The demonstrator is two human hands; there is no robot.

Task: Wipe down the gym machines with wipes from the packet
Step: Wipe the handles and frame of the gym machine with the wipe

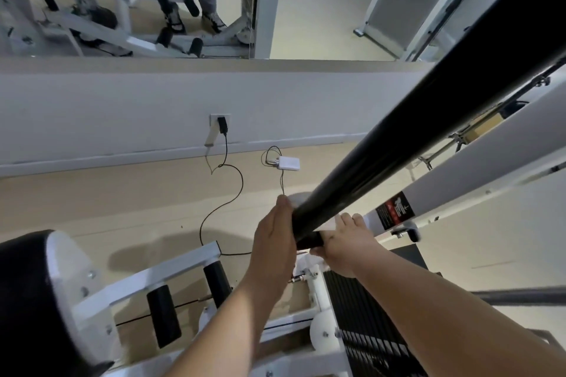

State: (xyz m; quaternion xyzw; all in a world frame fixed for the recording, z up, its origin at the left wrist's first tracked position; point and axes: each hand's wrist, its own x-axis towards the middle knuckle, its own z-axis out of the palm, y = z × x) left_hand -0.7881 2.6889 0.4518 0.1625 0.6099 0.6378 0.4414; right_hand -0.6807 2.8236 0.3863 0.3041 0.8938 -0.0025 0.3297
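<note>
A long black padded bar (428, 119) of the gym machine runs from the upper right down to the centre. My left hand (274, 232) cups the bar's lower end from the left, fingers curled round it. A white wipe (298, 199) shows under those fingers and again at the bar's right side. My right hand (343, 242) grips the bar's end from the right, thumb under it. The packet of wipes is not in view.
The white machine frame (459, 171) runs beside the bar, with a weight stack (361, 330) below. Black foot rollers (164, 315) and a padded seat (27, 300) stand at lower left. A white charger (288, 163) and cables lie by the mirrored wall.
</note>
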